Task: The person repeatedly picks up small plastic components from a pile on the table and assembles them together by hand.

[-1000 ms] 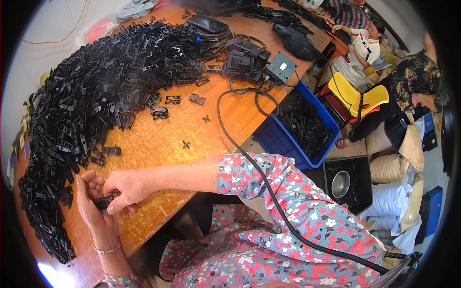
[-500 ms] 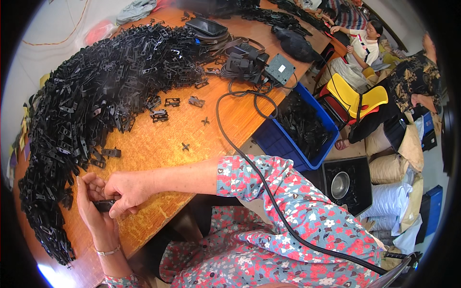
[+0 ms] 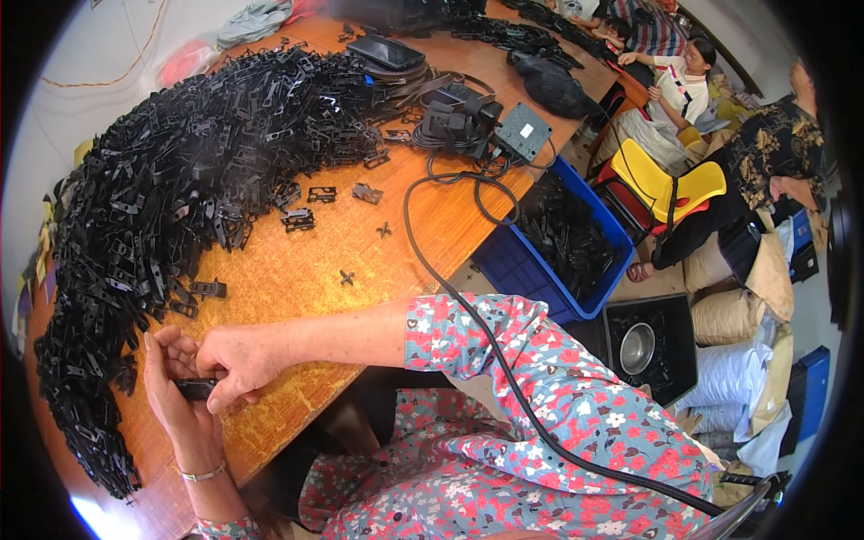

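Note:
My left hand (image 3: 171, 382) is closed around one end of a small black plastic part (image 3: 195, 389), low over the table. From the right, my right hand (image 3: 236, 362) grips the same part between thumb and bent fingers; much of it is hidden by both hands. Just beyond them lies a large heap of black plastic clip-like parts (image 3: 207, 162), curving along the table's left side. A single loose clip (image 3: 209, 288) rests at the heap's edge nearest my fingers.
Several loose pieces lie on the wooden table (image 3: 297, 270). A black cable (image 3: 412, 225) loops over its right edge beside a grey box (image 3: 524, 132). A blue crate (image 3: 576, 301) of black parts stands right, near a yellow chair (image 3: 670, 184). Other people sit at the far right.
Both hands stay in almost the same place, holding the black plastic part. Only a very slight shift of the right hand shows.

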Demonstrator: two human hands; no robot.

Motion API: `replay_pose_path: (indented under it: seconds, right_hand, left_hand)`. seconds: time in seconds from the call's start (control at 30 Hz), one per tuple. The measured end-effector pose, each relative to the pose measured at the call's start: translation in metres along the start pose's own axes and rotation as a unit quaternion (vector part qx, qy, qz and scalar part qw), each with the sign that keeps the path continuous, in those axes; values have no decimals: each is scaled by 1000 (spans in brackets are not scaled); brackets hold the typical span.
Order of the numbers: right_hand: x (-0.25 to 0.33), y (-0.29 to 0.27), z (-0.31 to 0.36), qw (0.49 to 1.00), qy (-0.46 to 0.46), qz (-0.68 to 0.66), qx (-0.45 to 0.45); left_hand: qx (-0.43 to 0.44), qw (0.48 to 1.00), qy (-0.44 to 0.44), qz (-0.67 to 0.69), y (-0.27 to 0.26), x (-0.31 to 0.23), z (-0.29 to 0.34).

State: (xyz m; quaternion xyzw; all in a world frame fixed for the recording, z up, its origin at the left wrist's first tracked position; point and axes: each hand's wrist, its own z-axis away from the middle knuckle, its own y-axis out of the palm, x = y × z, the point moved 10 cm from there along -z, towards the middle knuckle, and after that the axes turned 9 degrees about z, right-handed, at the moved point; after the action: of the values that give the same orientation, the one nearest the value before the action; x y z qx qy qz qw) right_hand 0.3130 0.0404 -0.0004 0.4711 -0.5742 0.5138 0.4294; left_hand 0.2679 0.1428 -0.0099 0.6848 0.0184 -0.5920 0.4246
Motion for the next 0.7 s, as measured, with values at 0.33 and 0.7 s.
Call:
replay_pose_path:
  seconds: [0.33,0.7]
  right_hand:
    - [-1,1,-2,1000,12,-10,6]
    - [5,0,3,1000,15,-5,-8]
  left_hand:
    - [-10,1000,5,8,6,-5,3]
    - [-23,999,23,-9,4,-7,5]
